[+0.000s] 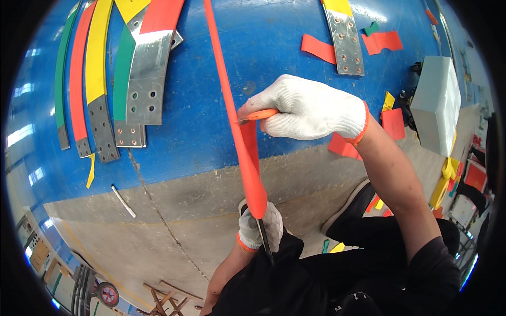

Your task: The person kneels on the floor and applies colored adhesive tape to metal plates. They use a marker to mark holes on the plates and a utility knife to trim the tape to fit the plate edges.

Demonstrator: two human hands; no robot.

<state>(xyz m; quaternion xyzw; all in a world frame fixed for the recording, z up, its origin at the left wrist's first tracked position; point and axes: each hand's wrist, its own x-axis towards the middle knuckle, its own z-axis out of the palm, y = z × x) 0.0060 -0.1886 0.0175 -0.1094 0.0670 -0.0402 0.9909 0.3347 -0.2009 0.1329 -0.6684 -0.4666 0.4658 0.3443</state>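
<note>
Right hand (308,113), gloved, grips an orange-handled knife (258,116) against the red sleeve strip (245,142); left hand (259,227) clenches the strip's lower end at 6 o'clock; keep it taut, blade shallow, I judge; sleeved metal bars (142,89) at 10 o'clock.

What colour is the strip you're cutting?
Red strip, clearest in the head view.

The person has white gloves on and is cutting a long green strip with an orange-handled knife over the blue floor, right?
Not quite: the head view shows the long strip is red, not green. The rest holds: both hands wear white gloves, the right hand holds the orange-handled knife against the strip, the left hand grips its lower end, over the blue floor.
</note>
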